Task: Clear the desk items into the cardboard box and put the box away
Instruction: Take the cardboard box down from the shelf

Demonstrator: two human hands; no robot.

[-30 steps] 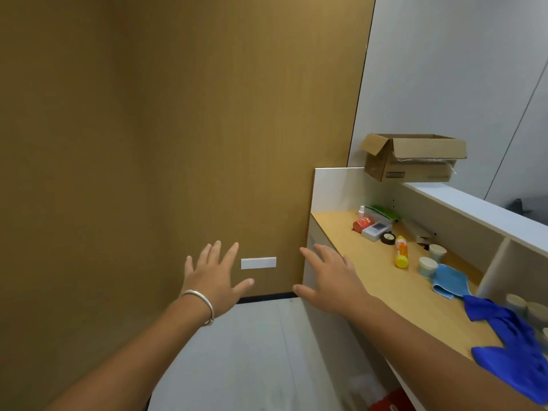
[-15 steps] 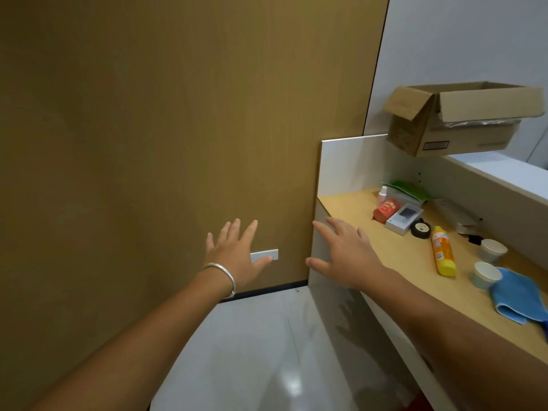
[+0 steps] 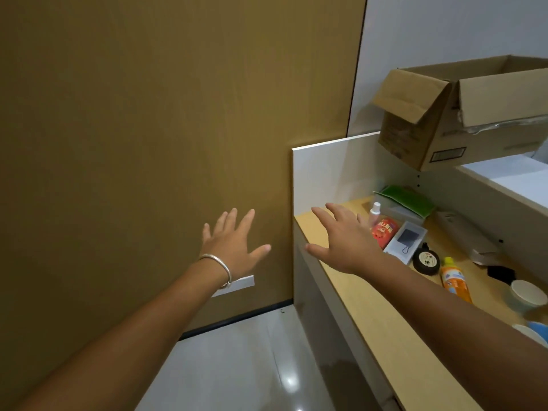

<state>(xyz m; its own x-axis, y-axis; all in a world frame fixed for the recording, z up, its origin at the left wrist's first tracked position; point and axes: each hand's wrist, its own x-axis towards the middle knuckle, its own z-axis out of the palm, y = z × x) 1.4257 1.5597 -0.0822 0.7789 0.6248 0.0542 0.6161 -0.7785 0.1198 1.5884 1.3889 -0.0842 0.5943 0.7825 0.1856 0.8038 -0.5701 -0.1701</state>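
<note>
Fingers of the right hand (image 3: 345,243) are spread wide and grasp nothing; the palm faces down above the near corner of the desk (image 3: 382,327). Fingers of the left hand (image 3: 234,247) are likewise splayed and empty, held off the desk's end in front of the brown wall panel (image 3: 148,129), with a silver bangle (image 3: 218,265) at the wrist. Neither hand touches an object, which suggests a reach toward the work area rather than a grasp. The cardboard box (image 3: 462,114) sits on the white upper ledge (image 3: 510,179), flaps open, one corner overhanging the desk, presumably so items can be dropped in from below. On the desk lie a red can (image 3: 384,232), a small white bottle (image 3: 375,210), a white packaged device (image 3: 407,240), a black tape roll (image 3: 426,259), a yellow-orange bottle (image 3: 455,280) on its side and a green packet (image 3: 406,197). White cups (image 3: 527,293) and a blue item at the right edge are cut off. The box's interior is not visible, and labels are too blurred to read.
</note>
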